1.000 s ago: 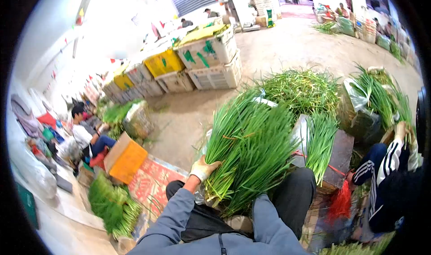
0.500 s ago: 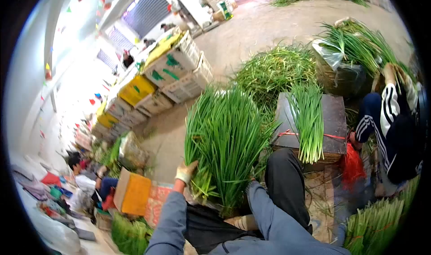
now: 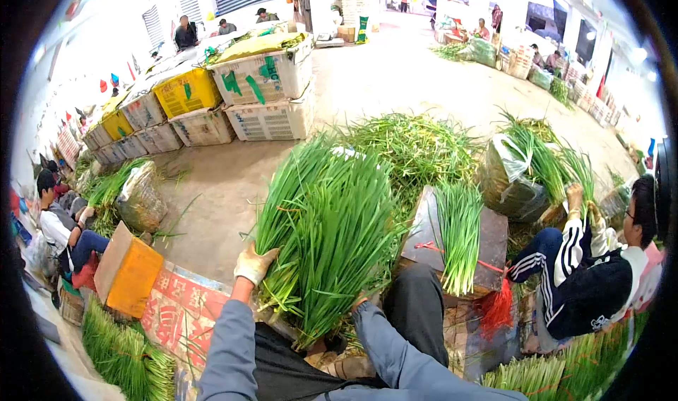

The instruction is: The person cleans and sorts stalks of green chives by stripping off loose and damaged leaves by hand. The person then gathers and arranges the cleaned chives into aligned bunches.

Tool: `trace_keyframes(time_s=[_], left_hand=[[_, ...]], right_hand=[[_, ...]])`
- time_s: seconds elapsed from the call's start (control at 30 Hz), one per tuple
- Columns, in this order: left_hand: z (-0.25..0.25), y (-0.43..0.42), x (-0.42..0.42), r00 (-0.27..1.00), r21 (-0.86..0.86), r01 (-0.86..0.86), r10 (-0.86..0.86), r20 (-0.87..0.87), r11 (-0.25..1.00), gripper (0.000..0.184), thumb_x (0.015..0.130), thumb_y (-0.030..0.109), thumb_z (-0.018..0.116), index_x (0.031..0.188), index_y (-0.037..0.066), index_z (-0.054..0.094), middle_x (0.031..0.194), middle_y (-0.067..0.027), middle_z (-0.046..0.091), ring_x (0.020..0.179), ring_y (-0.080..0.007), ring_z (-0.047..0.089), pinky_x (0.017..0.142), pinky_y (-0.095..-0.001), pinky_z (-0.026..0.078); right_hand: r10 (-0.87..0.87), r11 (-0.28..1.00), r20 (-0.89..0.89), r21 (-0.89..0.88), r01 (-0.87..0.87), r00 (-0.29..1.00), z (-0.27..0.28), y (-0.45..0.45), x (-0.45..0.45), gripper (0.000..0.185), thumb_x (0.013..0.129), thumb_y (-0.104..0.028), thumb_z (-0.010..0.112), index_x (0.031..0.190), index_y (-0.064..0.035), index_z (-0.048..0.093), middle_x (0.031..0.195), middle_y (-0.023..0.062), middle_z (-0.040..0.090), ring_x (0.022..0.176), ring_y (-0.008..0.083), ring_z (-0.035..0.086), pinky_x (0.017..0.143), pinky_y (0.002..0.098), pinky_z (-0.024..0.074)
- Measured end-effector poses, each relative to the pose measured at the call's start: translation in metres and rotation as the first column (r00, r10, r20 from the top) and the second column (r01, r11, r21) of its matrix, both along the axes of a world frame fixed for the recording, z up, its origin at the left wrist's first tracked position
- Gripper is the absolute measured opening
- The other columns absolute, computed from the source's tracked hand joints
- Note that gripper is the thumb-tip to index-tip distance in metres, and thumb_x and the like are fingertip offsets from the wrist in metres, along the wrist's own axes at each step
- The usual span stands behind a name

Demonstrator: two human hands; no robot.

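A large heap of long green garlic chives (image 3: 325, 238) stands in front of my knees, its leaves fanning upward and away from me. My left hand (image 3: 254, 262), in a pale work glove, grips the left edge of the heap, with some fingers behind the leaves. Low on the right side, my right hand (image 3: 360, 303) is against the chives. Leaves and sleeve cover most of it, so its fingers are hidden. To the right, a neat bunch of chives (image 3: 459, 235) lies across a dark block (image 3: 491, 242), with a red tie (image 3: 492, 265) beneath it.
Loose leaves (image 3: 417, 154) are piled behind the heap. At the right, a seated co-worker (image 3: 590, 274) handles chives beside a stuffed bag (image 3: 508, 185). Stacked crates (image 3: 265, 83) stand back left. An orange-sided box (image 3: 131, 274) and bundled chives (image 3: 127, 355) lie at the left.
The head view has turned and levelled, so the crates and co-worker show more fully. The heap leans further across to the right at its base, with my left hand still at its left edge.
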State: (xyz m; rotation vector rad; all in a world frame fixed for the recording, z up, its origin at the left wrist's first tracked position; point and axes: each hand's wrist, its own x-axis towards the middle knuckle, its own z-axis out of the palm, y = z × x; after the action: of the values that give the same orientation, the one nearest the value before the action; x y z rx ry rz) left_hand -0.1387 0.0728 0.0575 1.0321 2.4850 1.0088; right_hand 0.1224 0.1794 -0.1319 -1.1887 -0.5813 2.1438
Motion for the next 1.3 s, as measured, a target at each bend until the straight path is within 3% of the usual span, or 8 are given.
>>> trace_keyframes(time_s=[0.47,0.57,0.8,0.87,0.97,1.13,1.17,1.3], left_hand=[[0.017,-0.017,0.083,0.995,-0.038,-0.032,0.029,-0.092,0.999,0.058,0.075,0.046,0.080,0.116,0.006,0.068,0.107,-0.0193,0.073,0.101,-0.0339,0.070,0.088,-0.0418,0.054],[0.025,-0.017,0.094,0.998,0.071,0.057,-0.058,0.018,0.996,0.045,0.082,0.032,0.079,0.114,0.002,0.068,0.105,-0.0156,0.075,0.097,-0.0236,0.072,0.085,-0.0351,0.055],[0.025,0.015,0.019,0.973,-0.020,0.207,-0.204,0.104,0.978,0.044,0.085,0.031,0.076,0.117,0.002,0.069,0.109,-0.0125,0.074,0.094,-0.0212,0.071,0.085,-0.0341,0.055],[0.039,0.026,0.010,0.924,0.012,0.181,-0.174,0.341,0.983,0.042,0.085,0.027,0.077,0.118,0.001,0.069,0.106,-0.0105,0.074,0.090,-0.0185,0.069,0.083,-0.0344,0.056],[0.040,0.037,-0.014,0.947,0.035,0.187,-0.189,0.261,0.982,0.043,0.085,0.028,0.076,0.118,0.002,0.069,0.105,-0.0104,0.075,0.089,-0.0186,0.069,0.083,-0.0339,0.055],[0.045,0.026,-0.028,0.981,-0.063,0.188,-0.185,0.051,0.980,0.054,0.082,0.045,0.074,0.120,0.007,0.069,0.109,-0.0148,0.074,0.099,-0.0261,0.069,0.090,-0.0362,0.052],[0.007,0.029,-0.055,0.980,-0.036,0.172,-0.168,0.108,0.984,0.059,0.081,0.050,0.073,0.123,0.008,0.068,0.113,-0.0155,0.073,0.103,-0.0274,0.069,0.092,-0.0369,0.052],[0.070,0.010,-0.028,0.989,-0.234,0.141,-0.129,0.067,0.962,0.075,0.077,0.062,0.070,0.127,0.006,0.066,0.123,-0.0222,0.067,0.113,-0.0353,0.065,0.098,-0.0414,0.050]], right_hand=[[0.090,0.990,0.018,0.107,-0.092,0.996,0.020,-0.017,0.038,0.079,0.090,-0.051,0.063,0.145,-0.0002,0.038,0.145,0.0188,0.046,0.129,0.0303,0.047,0.110,0.0395,0.0378],[0.125,0.982,0.027,0.139,-0.127,0.992,0.024,-0.023,0.042,0.080,0.090,-0.051,0.064,0.146,0.0003,0.038,0.146,0.0192,0.046,0.129,0.0304,0.046,0.110,0.0392,0.0374],[0.157,0.961,0.083,0.215,-0.172,0.984,0.036,-0.031,0.030,0.083,0.089,-0.050,0.066,0.146,0.0014,0.036,0.146,0.0202,0.044,0.131,0.0305,0.045,0.111,0.0387,0.0365],[0.165,0.953,0.118,0.238,-0.189,0.979,0.032,-0.032,0.018,0.084,0.088,-0.050,0.067,0.146,0.0017,0.036,0.147,0.0205,0.044,0.131,0.0305,0.045,0.112,0.0385,0.0362],[0.144,0.951,0.142,0.253,-0.177,0.979,0.036,-0.023,-0.004,0.085,0.088,-0.050,0.068,0.147,0.0022,0.035,0.147,0.0209,0.044,0.132,0.0305,0.045,0.112,0.0383,0.0358],[0.127,0.956,0.134,0.246,-0.157,0.983,0.023,-0.013,-0.036,0.087,0.087,-0.049,0.069,0.147,0.0030,0.034,0.148,0.0216,0.043,0.133,0.0306,0.044,0.113,0.0379,0.0352],[0.118,0.959,0.130,0.242,-0.147,0.984,0.021,-0.009,-0.040,0.088,0.087,-0.049,0.070,0.147,0.0031,0.034,0.148,0.0218,0.043,0.133,0.0306,0.044,0.113,0.0378,0.0350],[0.095,0.957,0.128,0.260,-0.126,0.987,0.017,0.006,-0.051,0.089,0.086,-0.049,0.071,0.148,0.0038,0.033,0.148,0.0223,0.042,0.134,0.0307,0.043,0.113,0.0375,0.0345]])
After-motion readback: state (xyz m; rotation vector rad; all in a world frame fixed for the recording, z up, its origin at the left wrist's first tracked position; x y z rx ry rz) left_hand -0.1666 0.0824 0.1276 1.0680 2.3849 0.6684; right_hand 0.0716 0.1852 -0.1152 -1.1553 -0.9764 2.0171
